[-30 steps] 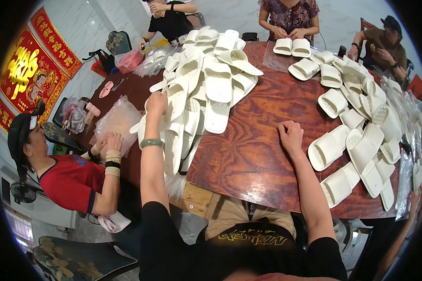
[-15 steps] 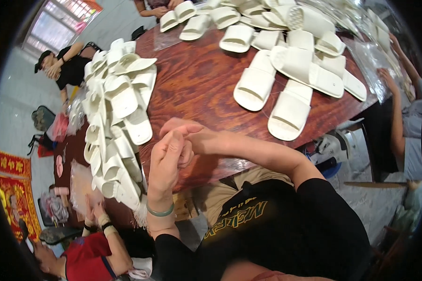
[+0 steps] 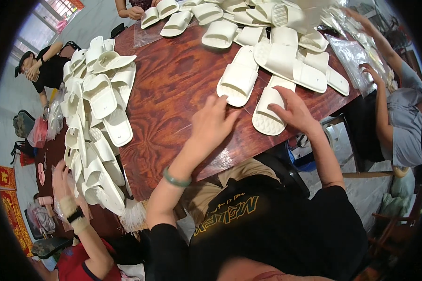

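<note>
Two white open-toed slippers lie side by side just right of the frame's centre, toes toward the viewer: the left slipper (image 3: 238,80) and the right slipper (image 3: 269,105), the latter nearer the table's edge. The wearer's left hand (image 3: 214,122) reaches to the toe of the left slipper, its fingers slightly bent and its thumb spread away from them. The right hand (image 3: 296,111) is at the right slipper's strap, thumb and forefinger wide apart; whether either hand grips cannot be told. A green bracelet (image 3: 177,178) rings the left wrist. Behind the pair, more white slippers (image 3: 281,58) overlap toward the top of the frame, with clear plastic bags (image 3: 347,61) at upper right. A tall heap of slippers (image 3: 101,96) fills the left side of the glossy reddish-brown table (image 3: 173,79). Around it are co-workers: one in grey (image 3: 408,129) at right, one in red (image 3: 79,262) at lower left, one in black (image 3: 54,72) at upper left.
</note>
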A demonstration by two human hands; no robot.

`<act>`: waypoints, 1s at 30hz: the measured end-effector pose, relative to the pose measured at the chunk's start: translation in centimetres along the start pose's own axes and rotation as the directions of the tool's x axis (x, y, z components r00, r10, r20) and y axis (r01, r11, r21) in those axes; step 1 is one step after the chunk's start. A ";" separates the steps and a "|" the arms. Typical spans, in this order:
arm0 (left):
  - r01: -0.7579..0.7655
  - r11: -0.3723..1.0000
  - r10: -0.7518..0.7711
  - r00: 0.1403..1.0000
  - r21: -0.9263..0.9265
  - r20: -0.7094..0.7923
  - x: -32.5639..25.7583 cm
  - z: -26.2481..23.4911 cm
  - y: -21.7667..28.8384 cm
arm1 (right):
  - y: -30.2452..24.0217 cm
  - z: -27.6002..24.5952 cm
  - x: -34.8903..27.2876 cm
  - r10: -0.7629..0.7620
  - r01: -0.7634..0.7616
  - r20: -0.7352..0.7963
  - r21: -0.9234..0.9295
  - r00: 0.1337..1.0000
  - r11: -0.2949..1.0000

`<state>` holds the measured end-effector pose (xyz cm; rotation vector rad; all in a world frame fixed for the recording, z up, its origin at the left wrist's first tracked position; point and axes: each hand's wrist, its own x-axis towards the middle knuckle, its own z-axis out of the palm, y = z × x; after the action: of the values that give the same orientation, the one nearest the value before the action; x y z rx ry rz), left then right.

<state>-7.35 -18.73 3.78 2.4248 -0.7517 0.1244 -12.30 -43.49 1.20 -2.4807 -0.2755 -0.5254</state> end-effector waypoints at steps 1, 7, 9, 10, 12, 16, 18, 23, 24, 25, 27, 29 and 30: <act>-0.017 0.998 0.019 0.999 0.066 -0.030 0.9 1.6 0.0 | 0.2 0.6 0.0 0.071 -0.072 0.011 0.126 0.997 0.989; 0.096 0.930 -0.153 0.979 -0.354 -0.135 4.4 6.2 -0.5 | 0.2 1.6 0.4 0.207 -0.217 0.065 0.286 0.976 0.933; 0.100 0.906 -0.162 0.980 -0.411 -0.118 5.1 6.0 -0.9 | 0.0 1.8 0.6 0.244 -0.273 0.124 0.392 0.962 0.878; 0.105 0.877 -0.172 0.980 -0.469 -0.103 5.5 5.9 -1.1 | -0.6 1.9 0.9 0.257 -0.313 0.182 0.482 0.949 0.818; 0.123 0.842 -0.174 0.984 -0.525 -0.049 6.1 6.6 -1.6 | -1.2 2.4 1.2 0.260 -0.351 0.238 0.562 0.936 0.749; 0.214 0.730 -0.231 0.971 -0.649 0.060 7.0 7.4 -1.6 | -1.7 3.1 1.3 0.246 -0.360 0.265 0.617 0.932 0.700; 0.262 0.571 -0.235 0.960 -0.778 0.150 7.4 7.7 -1.7 | -1.8 3.2 1.1 0.280 -0.404 0.295 0.581 0.914 0.706; 0.191 0.623 -0.238 0.970 -0.758 0.049 6.4 6.7 -4.0 | -2.9 2.5 0.3 0.281 -0.472 0.386 0.612 0.879 0.635; 0.191 0.636 -0.182 0.979 -0.748 0.095 5.6 5.7 -4.7 | -2.9 2.5 -0.3 0.282 -0.501 0.416 0.661 0.864 0.559; 0.249 0.568 -0.157 0.969 -0.785 0.193 4.5 3.8 -4.7 | -3.1 2.5 -0.8 0.288 -0.511 0.425 0.659 0.858 0.552; 0.303 0.643 -0.087 0.942 -0.704 0.325 2.6 0.1 -6.5 | -5.1 3.4 -1.1 0.164 -0.495 0.468 0.797 0.868 0.346; 0.403 0.633 -0.055 0.875 -0.661 0.481 1.3 -4.0 -8.0 | -7.6 5.2 -1.1 0.091 -0.543 0.535 0.823 0.840 0.166; 0.435 0.623 -0.015 0.838 -0.650 0.546 1.0 -5.5 -9.4 | -9.2 6.3 -1.1 0.066 -0.572 0.569 0.816 0.820 0.079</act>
<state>-1.02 -9.87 3.71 1.6782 -0.5171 -0.8130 -14.20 -32.49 0.59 -1.1354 -0.0994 0.3749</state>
